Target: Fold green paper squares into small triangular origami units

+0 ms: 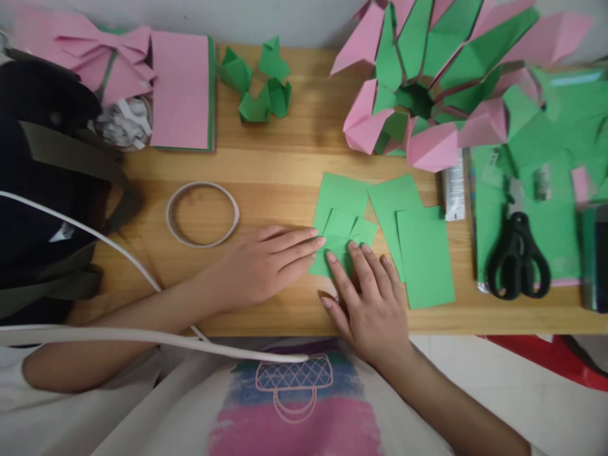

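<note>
A small cut or folded green paper piece [339, 223] lies over a larger green sheet [342, 190] near the table's middle. My left hand [280, 261] lies flat from the left, fingertips at the left edge of the green paper. My right hand [373, 294] rests with spread fingers, its fingertips on the lower edge of the green piece. Neither hand grips anything. Just right of the papers under my hands, two green rectangles [425, 256] overlap on the wood.
A tape roll [202, 214] lies left. Black scissors [519, 253] rest on green sheets at right. Behind stand a pink and green paper structure [427, 95], small folded green pieces [255, 104] and a pink paper stack [180, 90]. A white cable [95, 227] crosses my left arm.
</note>
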A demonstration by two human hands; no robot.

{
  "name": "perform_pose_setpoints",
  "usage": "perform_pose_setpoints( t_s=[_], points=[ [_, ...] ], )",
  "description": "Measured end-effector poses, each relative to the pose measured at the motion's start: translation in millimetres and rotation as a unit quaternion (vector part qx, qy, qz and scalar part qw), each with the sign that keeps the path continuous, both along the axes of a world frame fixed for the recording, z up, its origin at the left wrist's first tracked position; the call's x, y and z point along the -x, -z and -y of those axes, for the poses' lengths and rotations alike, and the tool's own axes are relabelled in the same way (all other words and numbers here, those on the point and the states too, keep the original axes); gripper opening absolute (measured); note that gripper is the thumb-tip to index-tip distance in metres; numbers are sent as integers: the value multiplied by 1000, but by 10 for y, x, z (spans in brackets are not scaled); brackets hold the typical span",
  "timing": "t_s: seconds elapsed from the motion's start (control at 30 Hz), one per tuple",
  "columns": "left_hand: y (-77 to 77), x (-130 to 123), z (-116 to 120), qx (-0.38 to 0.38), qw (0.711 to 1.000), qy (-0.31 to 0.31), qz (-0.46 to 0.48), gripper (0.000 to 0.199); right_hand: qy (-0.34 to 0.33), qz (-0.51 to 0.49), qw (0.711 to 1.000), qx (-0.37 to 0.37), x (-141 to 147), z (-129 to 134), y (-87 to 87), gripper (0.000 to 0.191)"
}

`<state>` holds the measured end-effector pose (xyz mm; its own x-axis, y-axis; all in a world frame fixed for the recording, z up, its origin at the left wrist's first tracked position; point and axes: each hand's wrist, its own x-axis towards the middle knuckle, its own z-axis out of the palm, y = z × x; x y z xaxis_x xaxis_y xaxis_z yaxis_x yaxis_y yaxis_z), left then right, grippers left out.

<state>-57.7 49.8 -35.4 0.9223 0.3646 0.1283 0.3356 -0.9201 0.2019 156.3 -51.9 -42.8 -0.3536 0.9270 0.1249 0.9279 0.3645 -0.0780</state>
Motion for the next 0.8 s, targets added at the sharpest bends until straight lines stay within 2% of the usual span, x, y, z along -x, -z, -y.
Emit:
perform_pose_setpoints(
  t_s=[0.47,0.8],
  points=[
    [-22,-9,-1,-24,1000,12,-6,39,8,7,1000,-5,55,-14,-17,49],
    [-47,-14,-15,-3,1000,15,-15,39,11,8,1000,-16,89,-31,-33,49]
  ],
)
